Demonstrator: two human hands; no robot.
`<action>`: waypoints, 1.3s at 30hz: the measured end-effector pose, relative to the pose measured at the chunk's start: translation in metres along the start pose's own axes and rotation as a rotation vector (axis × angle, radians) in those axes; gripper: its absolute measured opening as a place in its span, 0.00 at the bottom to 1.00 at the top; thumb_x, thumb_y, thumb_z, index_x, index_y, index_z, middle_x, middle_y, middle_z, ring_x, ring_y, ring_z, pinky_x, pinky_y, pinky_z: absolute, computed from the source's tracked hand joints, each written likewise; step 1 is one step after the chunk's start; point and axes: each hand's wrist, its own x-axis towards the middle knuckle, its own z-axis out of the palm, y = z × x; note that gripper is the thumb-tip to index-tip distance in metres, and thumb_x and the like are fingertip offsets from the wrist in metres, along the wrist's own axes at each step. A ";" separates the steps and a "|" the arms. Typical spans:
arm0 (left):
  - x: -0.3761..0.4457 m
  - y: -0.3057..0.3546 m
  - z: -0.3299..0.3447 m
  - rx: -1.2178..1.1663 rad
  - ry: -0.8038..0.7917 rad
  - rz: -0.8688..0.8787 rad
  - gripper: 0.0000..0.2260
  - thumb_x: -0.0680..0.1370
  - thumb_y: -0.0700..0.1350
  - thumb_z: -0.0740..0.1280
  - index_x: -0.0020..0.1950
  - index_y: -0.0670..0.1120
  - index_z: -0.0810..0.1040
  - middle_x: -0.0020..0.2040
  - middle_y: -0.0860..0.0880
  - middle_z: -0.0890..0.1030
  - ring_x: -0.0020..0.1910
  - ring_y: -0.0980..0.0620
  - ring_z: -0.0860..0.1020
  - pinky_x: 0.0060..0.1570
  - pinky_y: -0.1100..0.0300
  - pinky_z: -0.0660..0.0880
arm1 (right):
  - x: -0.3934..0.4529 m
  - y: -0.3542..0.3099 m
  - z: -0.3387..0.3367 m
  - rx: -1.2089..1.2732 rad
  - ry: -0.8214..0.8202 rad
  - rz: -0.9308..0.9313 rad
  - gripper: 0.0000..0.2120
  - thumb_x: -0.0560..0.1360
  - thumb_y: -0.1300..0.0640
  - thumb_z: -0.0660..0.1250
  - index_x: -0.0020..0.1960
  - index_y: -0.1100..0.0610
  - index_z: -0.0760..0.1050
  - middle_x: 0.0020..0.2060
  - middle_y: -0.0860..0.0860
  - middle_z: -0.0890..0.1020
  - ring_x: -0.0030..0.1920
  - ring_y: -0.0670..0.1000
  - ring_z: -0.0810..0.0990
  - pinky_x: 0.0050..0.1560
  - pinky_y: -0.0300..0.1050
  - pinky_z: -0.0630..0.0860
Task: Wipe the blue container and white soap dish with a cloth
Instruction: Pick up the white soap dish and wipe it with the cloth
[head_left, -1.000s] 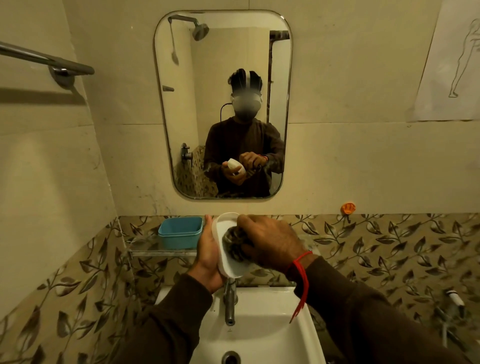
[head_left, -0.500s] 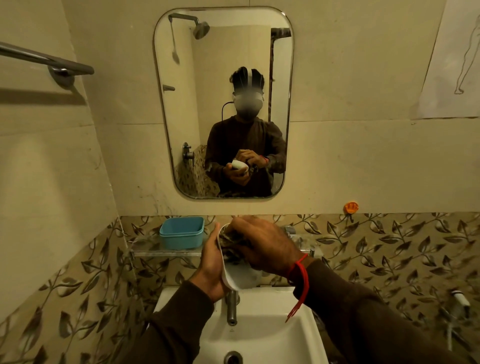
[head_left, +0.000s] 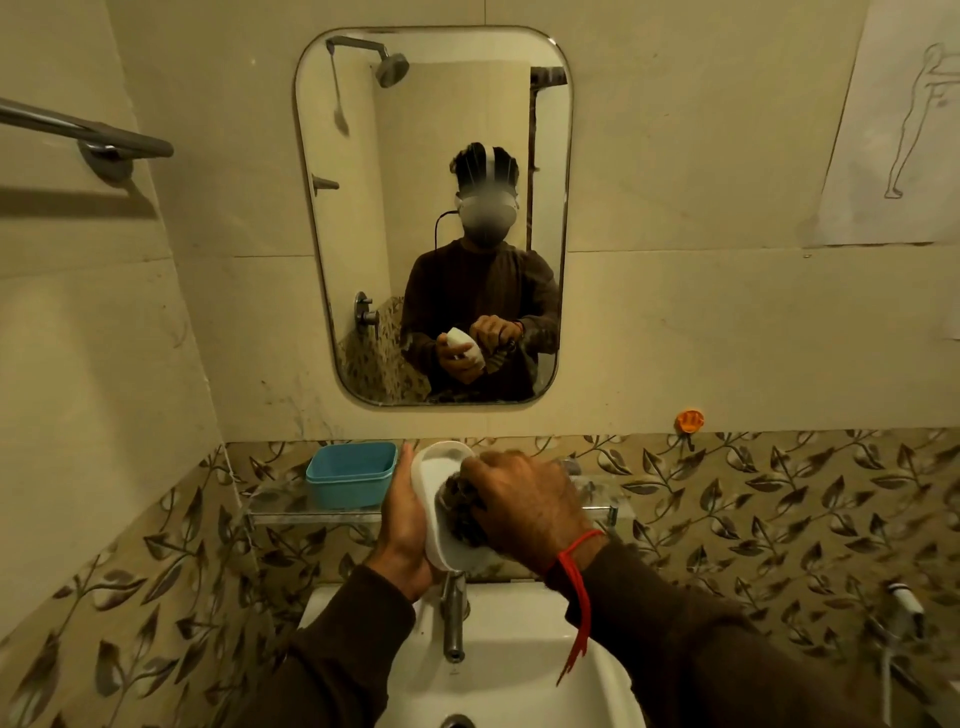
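White and wide, the sink (head_left: 519, 670) sits below both hands, with the metal tap (head_left: 453, 618) just under them. The mirror (head_left: 434, 156) hangs on the wall above the fingers. The blue container (head_left: 350, 474) stands on the glass shelf (head_left: 291, 506), just left of the left fingertips — not touching them. The left hand (head_left: 406, 525) grips the white soap dish (head_left: 434, 525) from the left side, fingers curled behind it and hidden. The right hand (head_left: 524, 501) is bunched tight around the dark cloth (head_left: 460, 506) — its fingers press the cloth down into the dish.
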 end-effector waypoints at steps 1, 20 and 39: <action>0.002 0.002 -0.002 -0.010 0.021 0.024 0.33 0.78 0.71 0.55 0.49 0.46 0.88 0.46 0.38 0.87 0.40 0.40 0.87 0.37 0.46 0.82 | -0.005 -0.003 0.003 0.016 -0.051 0.002 0.17 0.75 0.47 0.65 0.60 0.54 0.71 0.50 0.54 0.80 0.49 0.56 0.79 0.44 0.51 0.78; -0.015 -0.012 0.024 -0.077 -0.087 -0.140 0.35 0.77 0.73 0.52 0.70 0.51 0.78 0.67 0.37 0.80 0.67 0.33 0.75 0.60 0.34 0.74 | 0.015 0.005 -0.001 0.239 0.217 0.324 0.11 0.72 0.46 0.65 0.50 0.50 0.70 0.43 0.50 0.81 0.43 0.54 0.78 0.40 0.50 0.77; -0.009 -0.002 0.014 0.060 -0.052 -0.123 0.33 0.79 0.70 0.52 0.61 0.48 0.85 0.59 0.36 0.84 0.59 0.35 0.79 0.48 0.43 0.80 | 0.005 0.011 -0.008 -0.129 -0.009 0.057 0.34 0.61 0.46 0.78 0.60 0.53 0.66 0.52 0.52 0.79 0.48 0.56 0.79 0.37 0.51 0.79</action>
